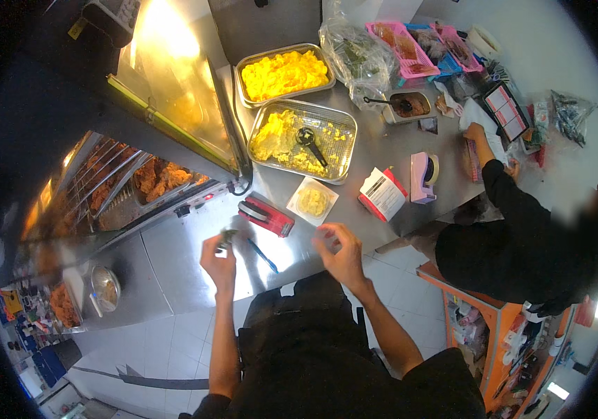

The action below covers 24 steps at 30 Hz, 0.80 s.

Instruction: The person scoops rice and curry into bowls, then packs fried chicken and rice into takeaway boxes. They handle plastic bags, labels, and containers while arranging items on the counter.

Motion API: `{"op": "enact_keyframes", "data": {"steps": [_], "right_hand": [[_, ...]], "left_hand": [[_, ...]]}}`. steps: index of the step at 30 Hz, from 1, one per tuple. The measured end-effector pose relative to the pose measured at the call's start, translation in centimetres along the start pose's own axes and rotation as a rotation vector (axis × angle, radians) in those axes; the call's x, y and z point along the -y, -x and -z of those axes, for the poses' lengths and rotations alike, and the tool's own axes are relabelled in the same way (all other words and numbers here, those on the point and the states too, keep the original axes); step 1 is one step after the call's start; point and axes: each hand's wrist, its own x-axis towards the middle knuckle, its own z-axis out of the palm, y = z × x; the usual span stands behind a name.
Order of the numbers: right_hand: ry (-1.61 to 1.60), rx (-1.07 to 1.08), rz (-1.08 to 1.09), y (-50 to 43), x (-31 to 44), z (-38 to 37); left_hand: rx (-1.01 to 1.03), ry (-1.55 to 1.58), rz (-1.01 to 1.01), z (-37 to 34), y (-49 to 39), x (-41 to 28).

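Observation:
My left hand (pixel 219 262) is raised over the steel counter, its fingertips closed on a small dark green item (pixel 226 238), perhaps a leaf or packet. My right hand (pixel 342 254) hovers near the counter's front edge with fingers apart, holding nothing visible. Just beyond it lies a white paper square with a mound of yellow food (pixel 313 202). A red stapler-like device (pixel 266 216) and a blue pen (pixel 263 255) lie between the hands. Behind them stands a metal tray (pixel 349 157) of yellow food with a black scoop (pixel 311 145); a fuller tray of yellow food (pixel 284 75) is behind that.
A lit glass warmer with fried chicken (pixel 163 180) fills the left. To the right are a red-and-white food bag (pixel 383 195), a tape dispenser (pixel 423 178) and a sauce tub (pixel 409 106). A person in black (pixel 519 246) reaches across the counter's right end.

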Motion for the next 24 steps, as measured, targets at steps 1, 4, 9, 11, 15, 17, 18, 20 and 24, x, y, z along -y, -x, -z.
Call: {"op": "enact_keyframes", "data": {"steps": [1, 4, 9, 11, 15, 17, 18, 20, 24], "right_hand": [[-0.154, 0.009, -0.046, 0.7, 2.5, -0.8], [-0.278, -0.043, -0.144, 0.7, 2.5, -4.1], [-0.240, -0.412, -0.256, -4.1, -4.9, -4.9], [-0.167, -0.481, -0.174, -5.0, -5.3, -5.1], [-0.074, -0.567, -0.159, -5.4, -6.3, -5.0], [0.023, -0.651, -0.192, -5.1, -6.9, -4.7], [0.075, -0.689, -0.226, -4.8, -8.0, -4.8], [0.164, -0.718, -0.230, -4.9, -8.7, -4.6], [0.267, -0.696, -0.156, -4.8, -8.8, -4.0]], "left_hand": [[0.046, 0.044, -0.001, 0.6, 1.1, -3.3], [0.477, 0.146, -0.209, -2.5, 0.5, -9.5], [0.624, 0.231, -0.279, -10.5, -4.8, -9.7], [0.719, 0.137, -0.112, -12.5, -7.2, -9.5], [0.771, -0.112, -0.111, -18.2, -5.5, -6.4], [0.767, -0.054, -0.053, -19.4, -3.9, -8.0], [0.794, -0.067, 0.050, -19.9, -3.0, -9.4], [0.758, -0.050, 0.114, -20.9, -1.2, -10.5], [0.732, 0.055, 0.206, -21.6, 0.2, -12.0]]}}
